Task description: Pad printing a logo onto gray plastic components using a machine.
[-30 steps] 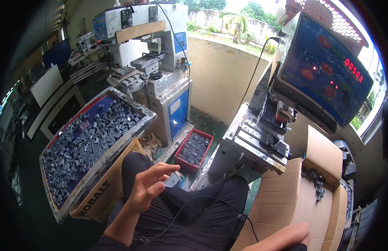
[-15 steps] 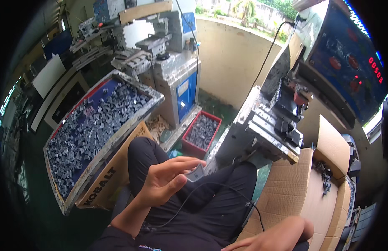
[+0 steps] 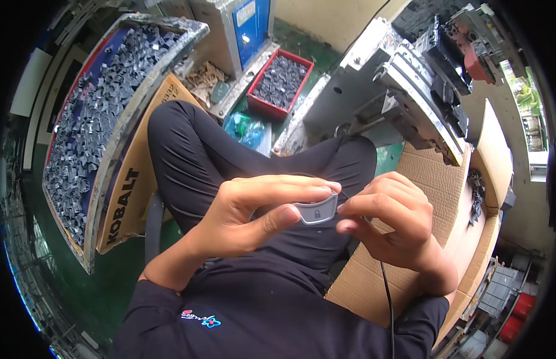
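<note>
My left hand (image 3: 248, 215) grips a small curved grey plastic piece (image 3: 315, 210) with a padlock icon on its face, held between thumb and fingers above my lap. My right hand (image 3: 397, 221) is just right of the piece, its index fingertip at or very near the piece's edge; its fingers are bent, thumb and index slightly apart, and nothing shows in them. A black cable (image 3: 386, 293) hangs below my right hand and runs behind my hands across my dark trousers.
A rimmed tray (image 3: 92, 239) of many grey parts stands left, beside printed cardboard (image 3: 140, 161). Ahead are a red bin (image 3: 251, 96) of parts and a blue-panelled machine cabinet (image 3: 247, 33). A metal machine (image 3: 418, 96) stands right, above an open cardboard box (image 3: 421, 173).
My view has tipped down toward my lap. My left hand has brought the grey piece more upright and centred. My right hand has risen from low at the right to beside it.
</note>
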Available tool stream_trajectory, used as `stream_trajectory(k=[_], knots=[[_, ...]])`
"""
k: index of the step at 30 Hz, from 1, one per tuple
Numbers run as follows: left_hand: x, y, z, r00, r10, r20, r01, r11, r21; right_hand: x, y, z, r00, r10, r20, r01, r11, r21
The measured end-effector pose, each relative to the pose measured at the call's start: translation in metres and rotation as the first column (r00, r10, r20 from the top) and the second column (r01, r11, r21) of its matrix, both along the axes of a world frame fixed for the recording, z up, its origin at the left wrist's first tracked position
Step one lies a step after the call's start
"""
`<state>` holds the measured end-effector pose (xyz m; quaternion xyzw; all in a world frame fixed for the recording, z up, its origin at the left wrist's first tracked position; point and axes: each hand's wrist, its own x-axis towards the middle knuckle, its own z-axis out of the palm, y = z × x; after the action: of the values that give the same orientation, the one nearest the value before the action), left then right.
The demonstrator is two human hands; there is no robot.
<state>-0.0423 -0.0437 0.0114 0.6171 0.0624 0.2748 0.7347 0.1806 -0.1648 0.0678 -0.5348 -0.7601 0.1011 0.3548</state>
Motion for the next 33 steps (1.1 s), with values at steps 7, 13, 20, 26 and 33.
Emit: stream_trajectory(k=[7, 13, 20, 26, 33], knots=[[0.008, -0.002, -0.008, 0.999, -0.037, -0.012, 0.036, 0.997, -0.062, 0.002, 0.003, -0.01, 0.999, 0.015, 0.029, -0.014, 1.0, -0.011], [0.009, -0.003, -0.012, 0.999, -0.04, -0.021, 0.037, 0.993, -0.114, 0.003, 0.002, -0.004, 0.999, 0.039, 0.013, -0.038, 0.992, -0.119], [0.009, -0.004, -0.012, 0.997, -0.052, -0.05, 0.044, 0.986, -0.16, 0.003, 0.003, -0.009, 0.999, 0.034, 0.016, -0.033, 0.995, -0.091], [0.009, -0.005, -0.013, 0.998, -0.055, -0.043, 0.047, 0.984, -0.169, 0.001, 0.004, -0.011, 1.0, 0.031, 0.005, -0.031, 0.999, -0.041], [0.01, -0.006, -0.012, 0.997, -0.063, -0.046, 0.054, 0.98, -0.19, 0.001, 0.002, -0.01, 0.999, 0.033, 0.003, -0.032, 0.998, -0.051]])
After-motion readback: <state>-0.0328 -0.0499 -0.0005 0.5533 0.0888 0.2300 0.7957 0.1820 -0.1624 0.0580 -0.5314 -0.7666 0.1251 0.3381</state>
